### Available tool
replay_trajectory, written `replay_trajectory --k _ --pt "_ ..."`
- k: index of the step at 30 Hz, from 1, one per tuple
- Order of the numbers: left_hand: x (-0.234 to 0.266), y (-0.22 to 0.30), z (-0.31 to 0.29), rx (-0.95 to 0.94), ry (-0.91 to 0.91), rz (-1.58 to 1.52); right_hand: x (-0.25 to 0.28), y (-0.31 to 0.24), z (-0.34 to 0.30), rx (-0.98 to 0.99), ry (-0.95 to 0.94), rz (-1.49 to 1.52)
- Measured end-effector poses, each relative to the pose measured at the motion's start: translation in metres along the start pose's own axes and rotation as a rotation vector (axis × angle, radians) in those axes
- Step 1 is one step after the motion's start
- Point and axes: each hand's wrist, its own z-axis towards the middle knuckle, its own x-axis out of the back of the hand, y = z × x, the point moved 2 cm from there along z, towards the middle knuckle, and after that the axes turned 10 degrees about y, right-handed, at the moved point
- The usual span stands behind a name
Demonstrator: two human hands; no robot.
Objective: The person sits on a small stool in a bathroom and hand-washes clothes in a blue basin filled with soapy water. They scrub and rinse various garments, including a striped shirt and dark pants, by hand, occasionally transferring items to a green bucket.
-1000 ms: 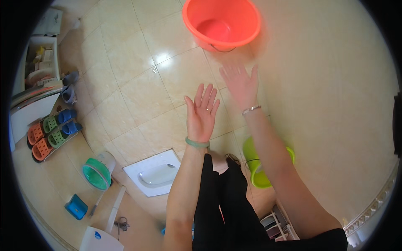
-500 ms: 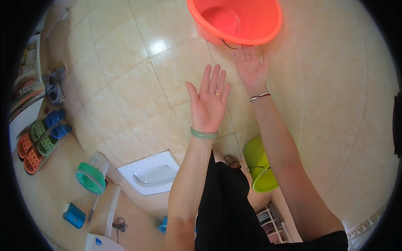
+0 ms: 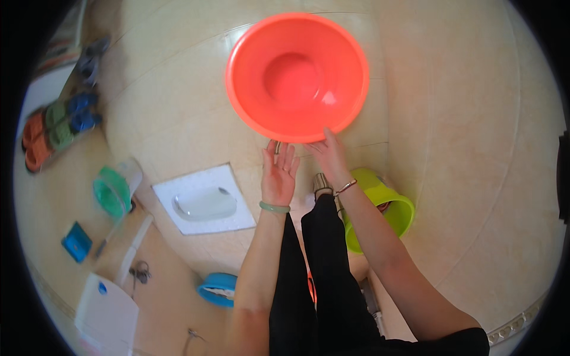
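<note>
A large orange-red plastic basin [image 3: 341,89] shows its inside to me at the top middle. My right hand [image 3: 330,159], a bracelet on its wrist, grips the near rim with the thumb over the edge and the fingers behind it. Just left of it, my left hand [image 3: 278,181] is open, palm up, its fingers stretched toward the basin's near rim. Whether those fingertips touch the basin I cannot tell. A green bangle [image 3: 274,207] circles my left wrist.
A white squat toilet [image 3: 243,219] is set in the tiled floor at left of my arms. A lime-green bucket [image 3: 409,216] stands by my right forearm, and a blue basin [image 3: 208,293] lies lower left. Farther left are a green-lined bin [image 3: 111,193] and several slippers [image 3: 59,127].
The basin has come nearer and leftward, and its inside now faces me more. My right hand has taken hold of its rim. Both hands are lower in view; the surroundings have shifted.
</note>
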Motion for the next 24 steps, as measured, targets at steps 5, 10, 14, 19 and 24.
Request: replay_trajectory --k 5,10,14,19,24 --pt "0.101 -0.005 -0.076 -0.053 0.217 -0.041 0.016 0.068 -0.073 -0.007 -0.044 -0.273" --pt "0.232 0.001 -0.119 -0.106 0.354 -0.290 0.024 0.168 -0.143 -0.161 -0.136 -0.592" --pt "0.343 0.013 -0.151 -0.188 0.446 -0.477 0.020 0.270 -0.200 -0.213 -0.196 -0.809" --pt "0.487 0.014 -0.186 -0.300 0.505 -0.685 0.028 0.394 -0.254 -0.324 -0.284 -0.990" --pt "0.574 0.032 -0.187 -0.375 0.588 -0.841 0.037 0.461 -0.271 -0.324 -0.417 -1.080"
